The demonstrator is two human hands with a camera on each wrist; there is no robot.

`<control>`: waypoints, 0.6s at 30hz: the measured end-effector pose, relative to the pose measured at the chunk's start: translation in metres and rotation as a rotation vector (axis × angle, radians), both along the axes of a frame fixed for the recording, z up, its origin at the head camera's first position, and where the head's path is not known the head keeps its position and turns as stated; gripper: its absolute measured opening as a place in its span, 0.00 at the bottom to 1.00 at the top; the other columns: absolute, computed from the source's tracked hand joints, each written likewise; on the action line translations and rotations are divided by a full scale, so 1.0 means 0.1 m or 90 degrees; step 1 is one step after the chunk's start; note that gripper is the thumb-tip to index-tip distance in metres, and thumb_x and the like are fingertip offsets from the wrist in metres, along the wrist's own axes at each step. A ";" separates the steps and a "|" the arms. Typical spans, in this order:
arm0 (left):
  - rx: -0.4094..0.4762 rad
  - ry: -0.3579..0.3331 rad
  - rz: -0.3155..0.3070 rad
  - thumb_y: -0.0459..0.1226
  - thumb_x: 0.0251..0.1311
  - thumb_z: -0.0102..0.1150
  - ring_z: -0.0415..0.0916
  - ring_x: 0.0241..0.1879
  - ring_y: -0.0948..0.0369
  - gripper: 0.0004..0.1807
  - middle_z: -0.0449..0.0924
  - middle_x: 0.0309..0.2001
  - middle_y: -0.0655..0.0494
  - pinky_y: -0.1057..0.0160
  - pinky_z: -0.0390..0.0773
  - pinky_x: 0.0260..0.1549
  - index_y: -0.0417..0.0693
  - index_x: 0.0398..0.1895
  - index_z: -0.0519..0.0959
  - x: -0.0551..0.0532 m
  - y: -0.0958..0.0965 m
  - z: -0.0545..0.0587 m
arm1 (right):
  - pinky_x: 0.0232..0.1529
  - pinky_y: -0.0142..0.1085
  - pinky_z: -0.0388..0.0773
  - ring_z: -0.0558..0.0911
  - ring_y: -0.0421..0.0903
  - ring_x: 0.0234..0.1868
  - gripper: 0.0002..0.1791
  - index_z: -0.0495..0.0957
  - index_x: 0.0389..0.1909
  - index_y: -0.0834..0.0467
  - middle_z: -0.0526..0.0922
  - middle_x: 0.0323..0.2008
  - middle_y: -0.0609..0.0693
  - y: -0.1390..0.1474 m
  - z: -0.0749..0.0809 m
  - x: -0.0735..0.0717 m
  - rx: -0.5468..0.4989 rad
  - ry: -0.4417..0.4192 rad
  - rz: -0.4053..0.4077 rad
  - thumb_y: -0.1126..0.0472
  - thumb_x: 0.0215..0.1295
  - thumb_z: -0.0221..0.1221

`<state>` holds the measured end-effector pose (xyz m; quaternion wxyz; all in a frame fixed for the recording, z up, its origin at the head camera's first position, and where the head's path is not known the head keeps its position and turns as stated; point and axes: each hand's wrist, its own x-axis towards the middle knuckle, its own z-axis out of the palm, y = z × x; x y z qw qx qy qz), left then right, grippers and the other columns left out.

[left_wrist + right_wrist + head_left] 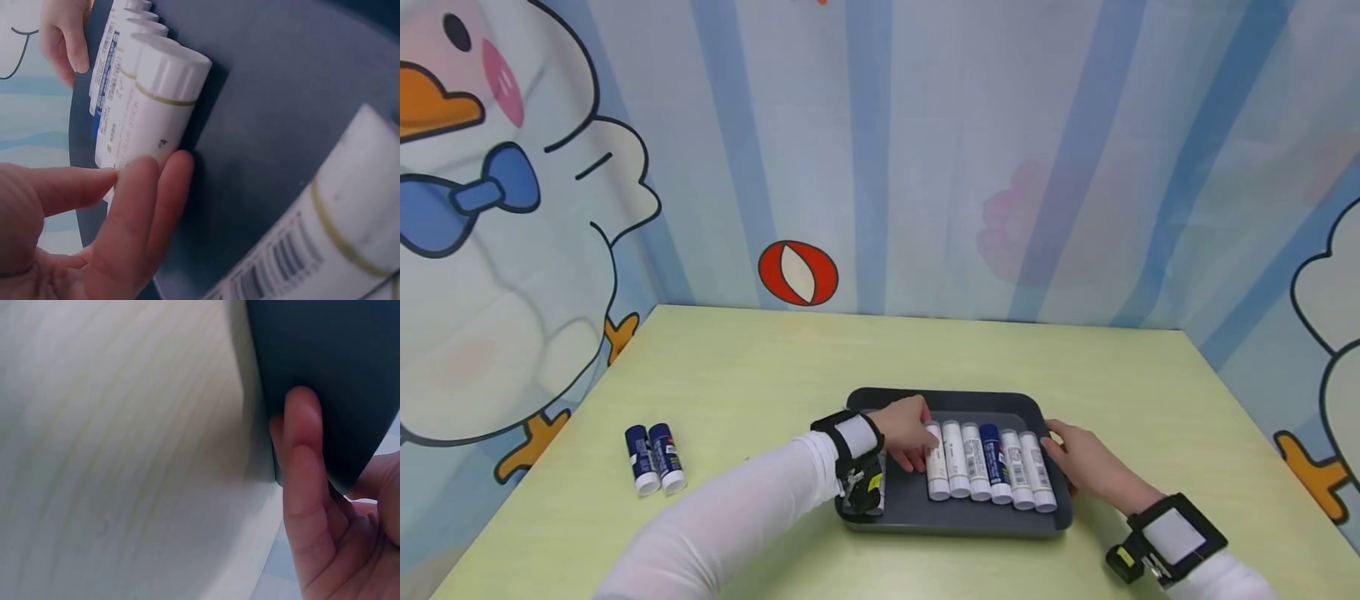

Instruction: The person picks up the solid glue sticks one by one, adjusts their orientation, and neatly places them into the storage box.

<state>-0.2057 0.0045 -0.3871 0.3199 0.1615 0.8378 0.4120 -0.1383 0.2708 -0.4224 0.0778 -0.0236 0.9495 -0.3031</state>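
Note:
A dark grey tray point(958, 525) holds a row of several white glue sticks with one blue glue stick point(992, 458) among them. At the row's left end, my left hand point(904, 423) pinches a white glue stick point(172, 75) between thumb and fingertips, and this stick lies against its neighbour. Another white glue stick point(294, 250) lies apart at the tray's left side, mostly hidden by my left wrist in the head view. My right hand point(1093, 462) grips the tray's right wall, thumb at the rim and fingers point(304, 475) against the outside.
Two blue glue sticks with white ends, a left one point(642, 460) and a right one point(667, 458), lie side by side on the pale yellow table point(760, 358), left of the tray. A printed cloth backdrop point(917, 167) stands behind the table.

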 end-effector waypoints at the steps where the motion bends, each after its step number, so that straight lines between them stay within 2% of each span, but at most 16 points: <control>1: -0.001 0.008 -0.005 0.27 0.63 0.56 0.84 0.29 0.46 0.13 0.82 0.27 0.38 0.61 0.81 0.20 0.35 0.47 0.65 0.00 0.00 -0.01 | 0.18 0.38 0.75 0.77 0.45 0.14 0.23 0.61 0.62 0.77 0.81 0.31 0.60 0.00 0.00 0.00 0.002 0.001 0.001 0.66 0.73 0.48; 8: -0.021 0.072 -0.020 0.29 0.64 0.58 0.84 0.27 0.49 0.14 0.81 0.26 0.44 0.59 0.81 0.22 0.37 0.50 0.68 -0.04 0.02 -0.07 | 0.18 0.38 0.73 0.74 0.44 0.12 0.23 0.61 0.62 0.76 0.76 0.21 0.52 0.01 0.00 0.01 0.011 0.000 0.003 0.66 0.73 0.48; 12: -0.025 0.077 -0.017 0.30 0.64 0.59 0.83 0.25 0.51 0.15 0.81 0.25 0.46 0.61 0.80 0.20 0.37 0.51 0.68 -0.06 0.03 -0.09 | 0.18 0.38 0.72 0.74 0.44 0.12 0.23 0.61 0.63 0.76 0.74 0.19 0.51 0.00 0.01 0.01 0.013 -0.002 0.004 0.66 0.73 0.48; 18: -0.038 0.079 -0.009 0.33 0.65 0.58 0.82 0.23 0.53 0.18 0.80 0.25 0.47 0.60 0.80 0.20 0.37 0.53 0.66 -0.03 0.02 -0.08 | 0.18 0.38 0.73 0.74 0.44 0.13 0.24 0.60 0.63 0.77 0.75 0.22 0.51 0.00 0.01 0.01 0.011 -0.007 0.005 0.65 0.74 0.47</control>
